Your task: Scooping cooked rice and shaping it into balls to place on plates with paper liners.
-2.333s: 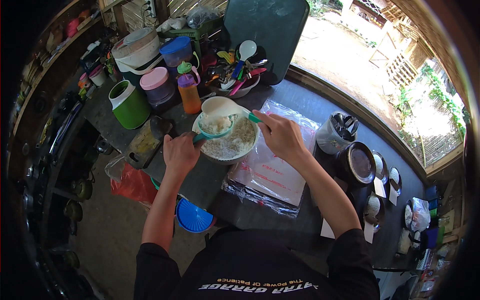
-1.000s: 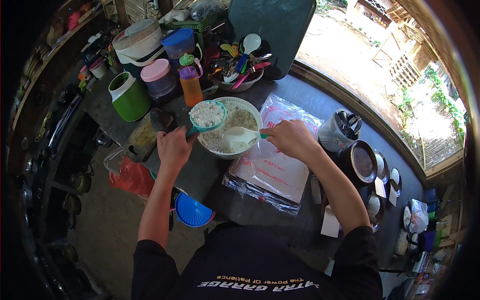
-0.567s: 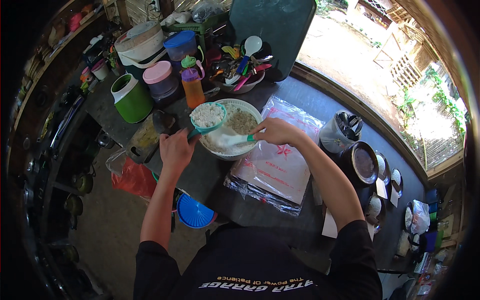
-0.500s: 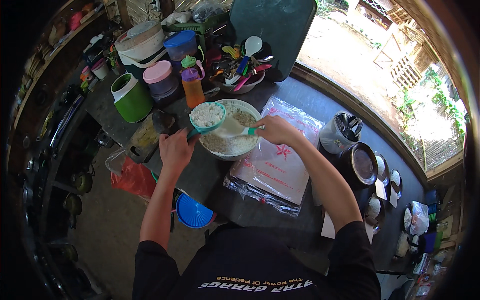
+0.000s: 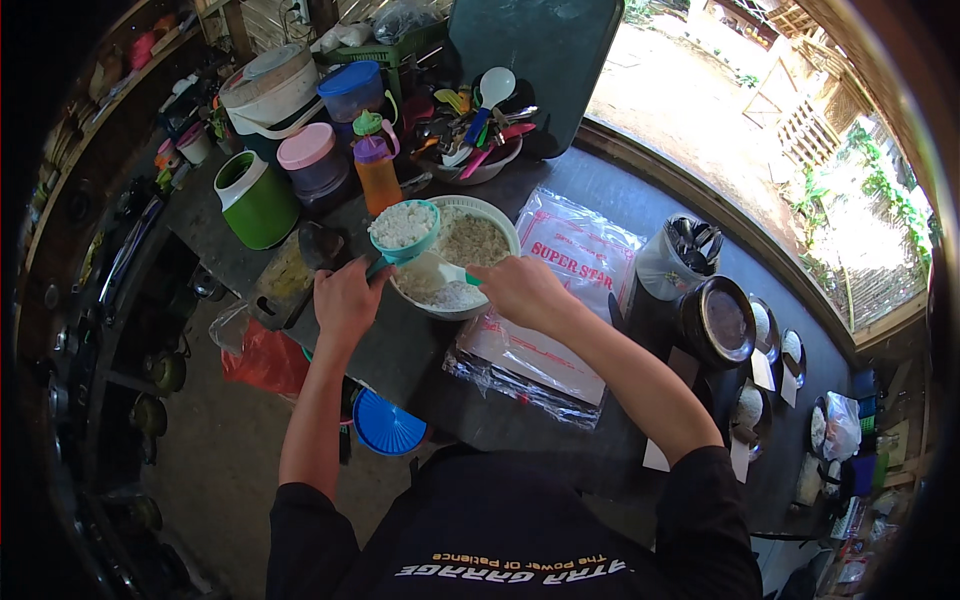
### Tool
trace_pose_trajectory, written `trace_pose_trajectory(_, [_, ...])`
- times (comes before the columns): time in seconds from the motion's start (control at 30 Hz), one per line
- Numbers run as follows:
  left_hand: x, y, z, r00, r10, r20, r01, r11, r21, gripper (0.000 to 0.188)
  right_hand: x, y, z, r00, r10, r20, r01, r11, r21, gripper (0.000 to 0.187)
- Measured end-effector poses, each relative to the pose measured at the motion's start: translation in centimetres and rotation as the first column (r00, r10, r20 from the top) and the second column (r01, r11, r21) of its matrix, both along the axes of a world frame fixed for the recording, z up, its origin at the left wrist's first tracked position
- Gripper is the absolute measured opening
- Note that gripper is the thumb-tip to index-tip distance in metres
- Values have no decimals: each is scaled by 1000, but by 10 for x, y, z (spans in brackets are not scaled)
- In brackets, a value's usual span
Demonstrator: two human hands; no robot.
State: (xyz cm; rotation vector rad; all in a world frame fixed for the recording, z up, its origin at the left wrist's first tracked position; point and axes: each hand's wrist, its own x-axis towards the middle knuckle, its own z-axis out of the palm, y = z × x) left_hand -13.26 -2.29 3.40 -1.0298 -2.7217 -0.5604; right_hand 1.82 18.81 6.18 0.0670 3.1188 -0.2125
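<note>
My left hand (image 5: 345,305) is closed round the handle of a small teal cup (image 5: 420,248) heaped with white rice (image 5: 402,223). It holds the cup over the left rim of a white basin (image 5: 511,232), in which more rice (image 5: 472,240) lies. In my right hand (image 5: 525,290) is the green handle of a rice paddle (image 5: 436,270). Its pale blade reaches into the basin, beside and below the cup; whether it touches the rice there I cannot tell.
Right of the basin lies a stack of plastic-wrapped paper (image 5: 575,345). Behind stand an orange bottle (image 5: 379,185), a green jug (image 5: 258,205) and a bowl of utensils (image 5: 487,165). Stacked dark plates (image 5: 715,320) and several plates with rice (image 5: 748,408) are on the right.
My right hand has moved left and slightly nearer, taking the paddle blade lower in the basin. The cup stays over the basin's left rim in my left hand.
</note>
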Motion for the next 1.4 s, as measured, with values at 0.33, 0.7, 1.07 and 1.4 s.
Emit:
trace_pose_trajectory(0.33, [-7, 0, -6, 994, -8, -105, 5, 1000, -28, 36, 12, 66, 17, 978, 55, 202, 34, 909, -415, 32])
trace_pose_trajectory(0.7, [-8, 6, -4, 973, -67, -223, 61, 998, -33, 34, 31, 66, 56, 901, -354, -251, 229, 879, -419, 35])
trace_pose_trajectory(1.07, [3, 17, 5, 965, -134, -225, 124, 991, -58, 30, 24, 27, 68, 886, -224, -406, 200, 975, -101, 35])
trace_pose_trajectory(1.4, [9, 26, -4, 953, -152, -263, 148, 988, -34, 26, 11, 31, 68, 979, -199, -47, 198, 980, -25, 33])
